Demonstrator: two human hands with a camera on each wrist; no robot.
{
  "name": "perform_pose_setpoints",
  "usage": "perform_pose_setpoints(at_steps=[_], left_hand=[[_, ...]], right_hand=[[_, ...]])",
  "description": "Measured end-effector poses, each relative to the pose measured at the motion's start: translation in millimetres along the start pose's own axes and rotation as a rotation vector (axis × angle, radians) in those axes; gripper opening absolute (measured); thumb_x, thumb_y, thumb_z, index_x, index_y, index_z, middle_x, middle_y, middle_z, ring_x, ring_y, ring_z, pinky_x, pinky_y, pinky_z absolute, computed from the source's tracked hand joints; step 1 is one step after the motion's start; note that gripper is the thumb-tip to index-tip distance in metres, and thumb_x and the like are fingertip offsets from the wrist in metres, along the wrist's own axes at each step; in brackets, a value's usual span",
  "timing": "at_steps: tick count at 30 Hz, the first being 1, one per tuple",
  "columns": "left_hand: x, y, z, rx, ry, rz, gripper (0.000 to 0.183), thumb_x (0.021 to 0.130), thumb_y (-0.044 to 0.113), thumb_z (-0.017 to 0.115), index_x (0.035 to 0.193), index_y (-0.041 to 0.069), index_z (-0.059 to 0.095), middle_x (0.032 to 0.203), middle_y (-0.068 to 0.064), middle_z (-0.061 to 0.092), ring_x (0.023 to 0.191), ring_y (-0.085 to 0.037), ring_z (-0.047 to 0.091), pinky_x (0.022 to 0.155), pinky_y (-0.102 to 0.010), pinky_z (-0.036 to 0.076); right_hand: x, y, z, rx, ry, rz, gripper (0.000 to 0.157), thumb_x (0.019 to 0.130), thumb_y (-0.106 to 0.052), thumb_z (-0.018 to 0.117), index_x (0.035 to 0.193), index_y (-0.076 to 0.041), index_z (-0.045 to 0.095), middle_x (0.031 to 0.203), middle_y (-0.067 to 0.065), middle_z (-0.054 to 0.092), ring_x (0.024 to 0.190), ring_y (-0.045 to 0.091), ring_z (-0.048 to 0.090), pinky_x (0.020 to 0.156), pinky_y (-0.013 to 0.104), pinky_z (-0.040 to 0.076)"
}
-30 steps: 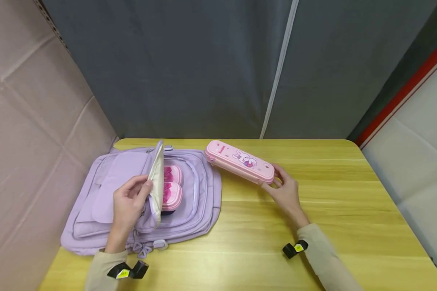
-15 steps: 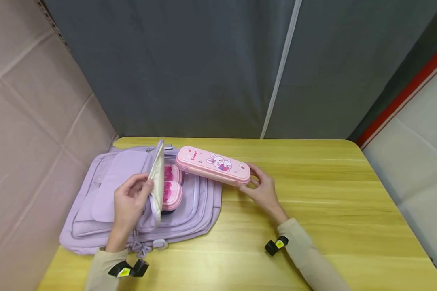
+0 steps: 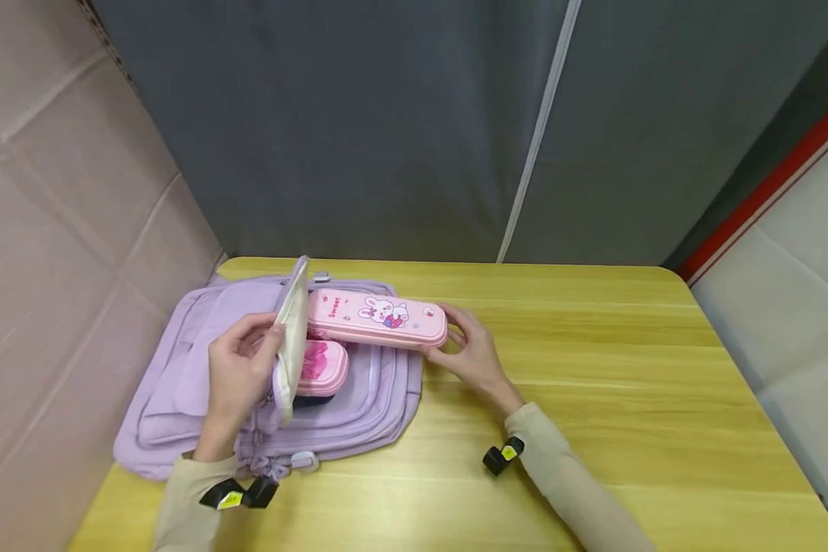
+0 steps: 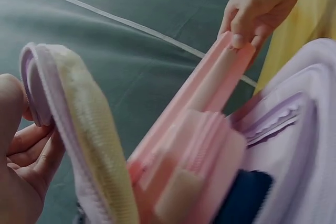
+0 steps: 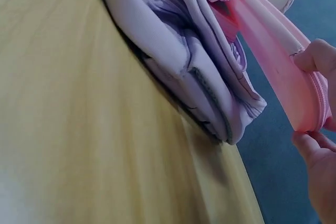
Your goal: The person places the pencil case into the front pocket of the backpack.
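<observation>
A lilac backpack (image 3: 221,368) lies flat on the left of the table. My left hand (image 3: 240,376) pinches the edge of its raised pocket flap (image 3: 291,345), whose cream lining faces right. From the other side, my right hand (image 3: 474,353) grips the right end of a pink pencil case (image 3: 386,318) printed with a white rabbit and "Sweet". The case's left end is hidden behind the flap. Below it, a smaller pink case (image 3: 327,368) with a dark pink bow pokes out of the pocket. Something dark blue (image 4: 244,198) shows beneath the pink cases in the left wrist view.
The wooden table (image 3: 635,399) stretches to the right and front. A dark grey curtain (image 3: 386,130) hangs behind its back edge. A pale wall covering (image 3: 76,253) stands close to the backpack on the left. Zip pulls (image 3: 269,464) dangle at the backpack's near side.
My right hand has carried the rabbit pencil case leftward, over the backpack and partly behind the flap. One of the two bow-printed ends is now covered by it. My left hand keeps holding the flap.
</observation>
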State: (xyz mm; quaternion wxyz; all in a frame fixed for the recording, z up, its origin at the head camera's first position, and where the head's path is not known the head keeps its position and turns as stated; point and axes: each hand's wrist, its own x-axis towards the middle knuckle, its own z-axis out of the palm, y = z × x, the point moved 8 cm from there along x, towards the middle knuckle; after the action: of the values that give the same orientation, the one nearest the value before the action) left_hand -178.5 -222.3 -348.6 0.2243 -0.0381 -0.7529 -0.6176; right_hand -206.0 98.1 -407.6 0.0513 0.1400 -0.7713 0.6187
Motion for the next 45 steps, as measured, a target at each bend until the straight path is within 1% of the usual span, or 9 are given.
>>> perform_pose_setpoints(at_steps=[5, 9, 16, 18, 25, 29, 33, 38, 45], left_hand=[[10.8, 9.5, 3.2, 0.01, -0.023, 0.026, 0.014, 0.092, -0.009, 0.062, 0.102, -0.015, 0.07, 0.087, 0.019, 0.07, 0.087, 0.004, 0.07, 0.079, -0.01, 0.058], [9.0, 11.0, 3.0, -0.003, -0.022, 0.024, 0.014, 0.092, -0.009, 0.062, 0.102, -0.016, 0.07, 0.087, 0.017, 0.07, 0.087, 0.003, 0.071, 0.081, -0.011, 0.058], [5.0, 15.7, -1.7, -0.013, 0.029, 0.07, 0.014, 0.091, -0.011, 0.062, 0.101, -0.018, 0.069, 0.086, 0.016, 0.07, 0.087, 0.002, 0.071, 0.084, -0.012, 0.058], [4.3, 17.4, -1.3, -0.027, 0.03, 0.083, 0.014, 0.09, -0.011, 0.062, 0.1, -0.019, 0.069, 0.087, 0.015, 0.071, 0.088, 0.002, 0.071, 0.084, -0.012, 0.059], [0.8, 23.0, 3.4, -0.115, -0.008, 0.132, 0.012, 0.089, -0.014, 0.063, 0.098, -0.021, 0.067, 0.087, 0.008, 0.073, 0.08, 0.0, 0.072, 0.074, -0.012, 0.06], [-1.3, 25.7, 5.3, -0.098, -0.025, 0.153, 0.011, 0.089, -0.014, 0.063, 0.096, -0.02, 0.068, 0.087, 0.008, 0.073, 0.076, 0.0, 0.072, 0.069, -0.011, 0.059], [-2.7, 27.7, 6.7, -0.071, -0.036, 0.18, 0.01, 0.088, -0.016, 0.062, 0.096, -0.02, 0.068, 0.088, 0.01, 0.073, 0.078, 0.001, 0.07, 0.072, -0.012, 0.06], [-4.0, 28.0, 10.4, -0.063, -0.071, 0.192, 0.011, 0.088, -0.016, 0.062, 0.097, -0.019, 0.069, 0.09, 0.011, 0.073, 0.078, 0.001, 0.071, 0.072, -0.012, 0.06], [-8.7, 28.5, 14.0, -0.074, -0.123, 0.218, 0.012, 0.088, -0.016, 0.063, 0.097, -0.015, 0.071, 0.093, 0.008, 0.074, 0.071, -0.001, 0.069, 0.065, -0.011, 0.058]], right_hand=[[10, 12, 2.7, 0.024, 0.0, -0.035, 0.07, 0.078, 0.004, 0.084, 0.141, 0.003, 0.054, 0.134, 0.023, 0.045, 0.131, 0.032, 0.049, 0.113, 0.031, 0.047], [15, 20, 6.4, 0.033, 0.005, -0.076, 0.071, 0.077, 0.004, 0.085, 0.142, 0.001, 0.055, 0.132, 0.02, 0.048, 0.129, 0.029, 0.051, 0.114, 0.033, 0.046], [16, 8, 9.6, -0.132, 0.051, -0.152, 0.072, 0.078, -0.009, 0.088, 0.142, -0.004, 0.056, 0.134, 0.015, 0.057, 0.127, 0.028, 0.057, 0.116, 0.04, 0.046], [17, 7, 11.8, -0.138, 0.055, -0.153, 0.072, 0.078, -0.01, 0.088, 0.142, -0.004, 0.056, 0.136, 0.014, 0.058, 0.127, 0.028, 0.058, 0.115, 0.039, 0.047], [18, 3, 28.3, 0.066, 0.004, -0.107, 0.069, 0.078, 0.001, 0.085, 0.14, 0.003, 0.054, 0.14, 0.021, 0.055, 0.132, 0.034, 0.055, 0.11, 0.027, 0.049], [17, 0, 37.0, 0.193, -0.06, -0.086, 0.065, 0.084, 0.007, 0.077, 0.141, 0.008, 0.047, 0.146, 0.025, 0.049, 0.137, 0.039, 0.051, 0.111, 0.026, 0.048], [17, 2, 43.3, 0.288, -0.111, -0.048, 0.058, 0.087, 0.017, 0.067, 0.14, 0.013, 0.044, 0.147, 0.029, 0.044, 0.139, 0.043, 0.048, 0.11, 0.027, 0.048], [20, 0, 55.1, 0.317, -0.142, -0.018, 0.055, 0.085, 0.018, 0.069, 0.136, 0.014, 0.048, 0.139, 0.03, 0.046, 0.135, 0.044, 0.051, 0.107, 0.028, 0.051], [27, -1, 67.3, 0.271, -0.118, -0.01, 0.05, 0.082, 0.011, 0.076, 0.129, 0.012, 0.057, 0.134, 0.029, 0.058, 0.126, 0.041, 0.06, 0.103, 0.03, 0.055]])
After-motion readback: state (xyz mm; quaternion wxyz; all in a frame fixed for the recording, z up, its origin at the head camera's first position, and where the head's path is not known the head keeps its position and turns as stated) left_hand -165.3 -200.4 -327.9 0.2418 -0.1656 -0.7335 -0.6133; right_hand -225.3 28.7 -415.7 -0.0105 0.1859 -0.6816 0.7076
